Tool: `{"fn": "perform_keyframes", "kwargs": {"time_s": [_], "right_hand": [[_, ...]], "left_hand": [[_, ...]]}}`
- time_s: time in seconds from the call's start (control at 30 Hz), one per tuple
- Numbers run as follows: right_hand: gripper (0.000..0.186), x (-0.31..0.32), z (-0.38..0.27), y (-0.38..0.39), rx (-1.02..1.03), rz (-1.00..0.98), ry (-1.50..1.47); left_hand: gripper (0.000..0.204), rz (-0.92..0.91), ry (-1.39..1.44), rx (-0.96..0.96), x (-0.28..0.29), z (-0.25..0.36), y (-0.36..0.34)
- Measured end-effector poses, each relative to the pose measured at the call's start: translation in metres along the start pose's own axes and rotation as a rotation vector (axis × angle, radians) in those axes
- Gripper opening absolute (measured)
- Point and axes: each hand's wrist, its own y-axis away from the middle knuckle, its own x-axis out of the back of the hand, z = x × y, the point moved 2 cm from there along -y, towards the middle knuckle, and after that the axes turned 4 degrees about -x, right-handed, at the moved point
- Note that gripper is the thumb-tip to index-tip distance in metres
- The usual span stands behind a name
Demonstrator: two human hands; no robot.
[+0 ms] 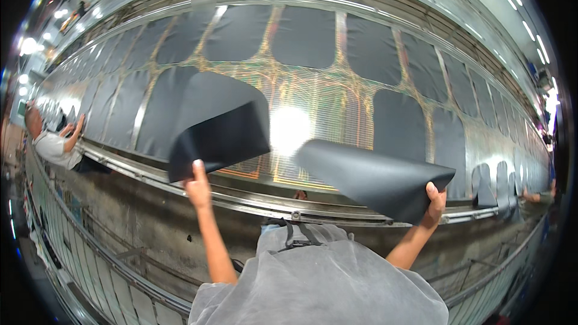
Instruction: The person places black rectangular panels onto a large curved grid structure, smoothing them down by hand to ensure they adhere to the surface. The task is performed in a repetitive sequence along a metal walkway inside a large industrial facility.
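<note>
One each in left hand (197, 188) and right hand (435, 204), pinches black sheets (226, 138) at table's (346, 84) near edge (seemingly partway: bare patch (325, 123) amid flat sheets (304, 36)).

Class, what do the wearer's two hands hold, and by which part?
Left hand: a black sheet, by its near edge. Right hand: another sheet, by its right end.
</note>
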Motion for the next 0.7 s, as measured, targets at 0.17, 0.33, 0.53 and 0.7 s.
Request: {"fn": "perform_keyframes", "kwargs": {"time_s": [0.17,0.33,0.53,0.7], "right_hand": [[0.053,-0.025,-0.014,-0.014,0.011,0.090,-0.039],[0.055,-0.033,-0.019,-0.036,0.044,0.098,0.080],[0.058,-0.033,-0.014,-0.045,-0.004,0.004,0.165],[0.053,-0.062,-0.021,-0.066,-0.033,-0.162,0.188]], "left_hand": [[0.036,-0.211,0.717,0.355,0.025,-0.138,-0.069],[0.051,0.005,0.595,0.568,0.032,-0.230,-0.107],[0.054,0.513,-0.299,-0.216,-0.039,-0.142,-0.087],[0.076,-1.198,0.835,0.663,-0.140,0.046,0.019]]}}
